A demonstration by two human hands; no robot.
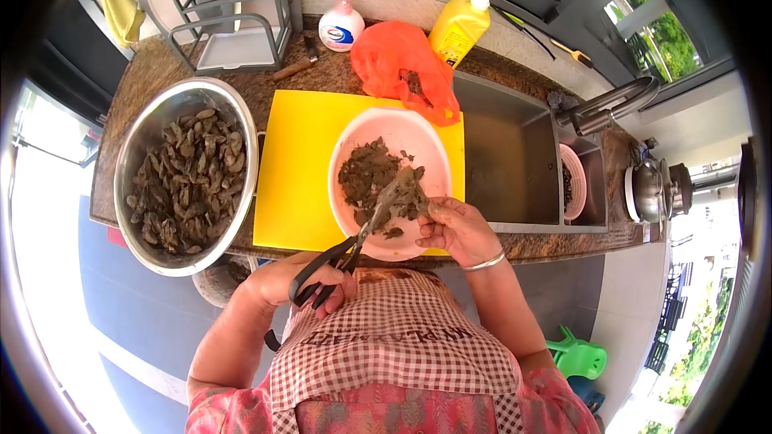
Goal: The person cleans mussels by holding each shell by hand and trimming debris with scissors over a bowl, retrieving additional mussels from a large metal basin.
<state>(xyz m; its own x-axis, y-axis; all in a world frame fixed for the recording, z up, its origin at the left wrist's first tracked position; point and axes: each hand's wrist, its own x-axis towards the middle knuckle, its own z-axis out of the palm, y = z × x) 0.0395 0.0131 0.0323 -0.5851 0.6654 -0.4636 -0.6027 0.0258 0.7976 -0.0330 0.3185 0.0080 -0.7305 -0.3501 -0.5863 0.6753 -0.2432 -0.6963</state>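
My left hand (310,283) grips a pair of black-handled scissors (338,264), its blades pointing up and to the right over a pale pink bowl (440,162). Pinched between the fingers of my right hand (460,231) is a limp, grey-brown, wet-looking piece (408,193), whose exact kind I cannot make out. The blades reach up against that piece, and their tips are hard to tell from it. Dark brown clumps (368,173) lie inside the bowl. Beneath it is a yellow cutting board (293,161).
A steel basin (245,217) of brown oblong pieces stands left. Behind the bowl lie a red plastic bag (394,56), a pump bottle (342,24) and a yellow bottle (460,30). To the right is a sink (515,227) with murky water, a faucet (607,112) and a pink basket (575,181).
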